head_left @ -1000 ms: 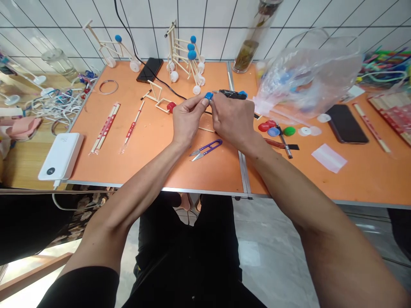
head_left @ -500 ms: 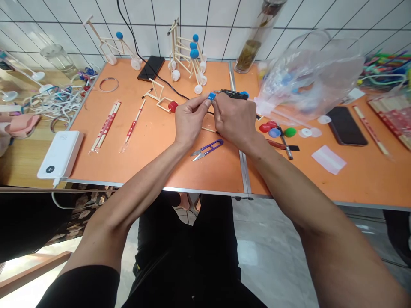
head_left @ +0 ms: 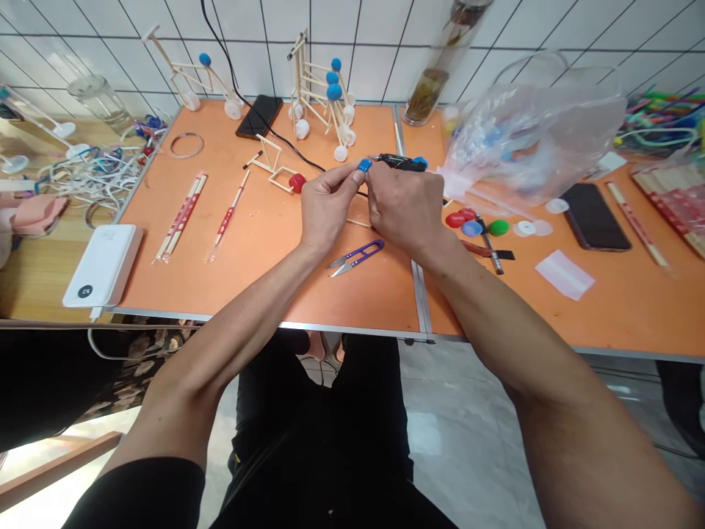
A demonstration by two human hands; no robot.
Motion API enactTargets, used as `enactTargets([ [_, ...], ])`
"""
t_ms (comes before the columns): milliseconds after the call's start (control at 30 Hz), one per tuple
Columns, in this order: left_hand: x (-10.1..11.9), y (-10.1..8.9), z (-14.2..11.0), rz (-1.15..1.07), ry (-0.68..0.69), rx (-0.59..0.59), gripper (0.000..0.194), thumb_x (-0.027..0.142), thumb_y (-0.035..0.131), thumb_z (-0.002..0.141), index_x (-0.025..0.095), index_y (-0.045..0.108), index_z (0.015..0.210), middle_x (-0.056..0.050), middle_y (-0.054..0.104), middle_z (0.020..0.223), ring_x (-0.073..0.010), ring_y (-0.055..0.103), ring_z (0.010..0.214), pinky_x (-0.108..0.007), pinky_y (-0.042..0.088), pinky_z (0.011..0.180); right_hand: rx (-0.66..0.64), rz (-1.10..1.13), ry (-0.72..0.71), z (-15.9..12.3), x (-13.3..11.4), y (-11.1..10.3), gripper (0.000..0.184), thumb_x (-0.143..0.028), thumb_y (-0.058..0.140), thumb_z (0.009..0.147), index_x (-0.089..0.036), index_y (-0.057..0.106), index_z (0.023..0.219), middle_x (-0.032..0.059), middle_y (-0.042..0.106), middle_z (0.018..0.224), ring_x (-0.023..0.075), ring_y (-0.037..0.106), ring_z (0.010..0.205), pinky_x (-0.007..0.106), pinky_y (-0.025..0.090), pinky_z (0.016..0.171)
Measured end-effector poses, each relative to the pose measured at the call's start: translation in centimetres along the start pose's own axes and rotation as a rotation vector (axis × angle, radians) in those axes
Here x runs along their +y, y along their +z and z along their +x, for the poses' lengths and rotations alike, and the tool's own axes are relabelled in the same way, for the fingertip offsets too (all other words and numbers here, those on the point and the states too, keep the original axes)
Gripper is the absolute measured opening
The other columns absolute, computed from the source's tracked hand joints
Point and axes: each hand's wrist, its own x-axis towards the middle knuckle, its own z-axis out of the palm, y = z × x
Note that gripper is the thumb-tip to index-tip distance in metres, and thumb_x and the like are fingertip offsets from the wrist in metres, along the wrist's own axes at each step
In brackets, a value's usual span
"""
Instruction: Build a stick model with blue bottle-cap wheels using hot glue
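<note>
One orange table [head_left: 247, 272] spreads across my feed. Reading the clock from where the hands meet, I have a clear plastic bag [head_left: 529, 139] near three o'clock and a stick frame [head_left: 299, 73] carrying blue balls [head_left: 333, 92] at eleven. The right hand [head_left: 405, 198] is curled tight around a black tool [head_left: 402, 162], its tip toward nine. The left hand [head_left: 326, 206] pinches a small blue piece [head_left: 364, 166] between thumb and fingers, just beside that tip; I can't tell whether they touch. Purple-handled snips [head_left: 366, 253] lie at six.
</note>
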Motion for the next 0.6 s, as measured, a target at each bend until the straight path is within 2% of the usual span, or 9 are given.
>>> enactTargets([
  [67, 0.0, 0.0, 0.0, 0.015, 0.009, -0.01, 0.017, 0.044, 0.095, 0.093, 0.031, 0.093, 0.105, -0.001, 0.091, 0.115, -0.0322, 0.081, 0.134, -0.058, 0.06, 0.126, 0.025, 0.071, 0.021, 0.2, -0.1, -0.1, 0.024, -0.039, 0.058, 0.111, -0.027, 0.056, 0.09, 0.0089, 0.068, 0.084, 0.0295, 0.066, 0.096, 0.04, 0.044, 0.083],
  [133, 0.1, 0.0, 0.0, 0.013, 0.021, -0.022, 0.02, 0.046, 0.095, 0.093, 0.031, 0.093, 0.106, -0.001, 0.091, 0.119, -0.0322, 0.08, 0.134, -0.057, 0.06, 0.126, 0.015, 0.296, 0.125, 0.6, 0.0, -0.6, 0.03, -0.043, 0.059, 0.111, -0.028, 0.054, 0.084, 0.004, 0.058, 0.074, 0.0244, 0.058, 0.078, 0.037, 0.042, 0.072],
  [233, 0.5, 0.2, -0.1, 0.001, 0.019, -0.037, 0.02, 0.045, 0.095, 0.093, 0.031, 0.093, 0.107, -0.002, 0.09, 0.121, -0.0332, 0.078, 0.139, -0.056, 0.059, 0.127, -0.215, 0.77, 0.363, 1.1, 0.3, -1.3, 0.038, -0.053, 0.066, 0.106, -0.03, 0.052, 0.079, -0.0059, 0.032, 0.061, 0.0165, 0.03, 0.054, 0.033, 0.029, 0.054],
  [300, 0.6, 0.4, -0.1, -0.008, -0.001, -0.032, 0.018, 0.042, 0.096, 0.093, 0.032, 0.093, 0.108, -0.003, 0.09, 0.123, -0.034, 0.075, 0.144, -0.057, 0.057, 0.129, -0.284, 0.901, 0.417, 1.0, 0.3, -1.4, 0.043, -0.06, 0.068, 0.105, -0.03, 0.052, 0.079, -0.0084, 0.025, 0.06, 0.0147, 0.022, 0.051, 0.031, 0.024, 0.05],
  [367, 0.4, 0.4, -0.2, -0.019, -0.02, -0.019, 0.018, 0.04, 0.096, 0.093, 0.031, 0.093, 0.109, -0.004, 0.09, 0.124, -0.0349, 0.073, 0.148, -0.059, 0.055, 0.131, -0.164, 0.741, 0.331, 0.7, 0.3, -1.1, 0.044, -0.063, 0.064, 0.108, -0.03, 0.054, 0.081, -0.0052, 0.035, 0.061, 0.0169, 0.036, 0.054, 0.032, 0.03, 0.053],
  [467, -0.1, 0.4, -0.2, -0.025, -0.026, -0.001, 0.02, 0.041, 0.095, 0.094, 0.03, 0.093, 0.11, -0.005, 0.09, 0.126, -0.0353, 0.073, 0.149, -0.06, 0.055, 0.131, 0.028, 0.239, 0.124, 0.1, 0.1, -0.3, 0.034, -0.051, 0.055, 0.115, -0.028, 0.058, 0.09, 0.0053, 0.062, 0.078, 0.0246, 0.062, 0.079, 0.036, 0.042, 0.069],
  [533, -0.4, 0.2, -0.2, -0.016, -0.023, 0.005, 0.022, 0.045, 0.094, 0.095, 0.03, 0.093, 0.111, -0.005, 0.09, 0.126, -0.0345, 0.074, 0.148, -0.059, 0.056, 0.131, 0.039, 0.02, 0.043, -0.1, 0.1, 0.2, 0.024, -0.041, 0.055, 0.113, -0.026, 0.059, 0.094, 0.0091, 0.07, 0.088, 0.0269, 0.066, 0.091, 0.038, 0.043, 0.078],
  [600, -0.6, 0.2, -0.2, 0.002, -0.008, 0.003, 0.024, 0.049, 0.093, 0.095, 0.031, 0.093, 0.111, -0.005, 0.09, 0.127, -0.0336, 0.075, 0.146, -0.058, 0.057, 0.13, 0.041, -0.018, 0.027, 0.0, 0.2, 0.4, 0.022, -0.036, 0.054, 0.112, -0.026, 0.058, 0.093, 0.0091, 0.071, 0.089, 0.0266, 0.065, 0.092, 0.039, 0.042, 0.08],
])
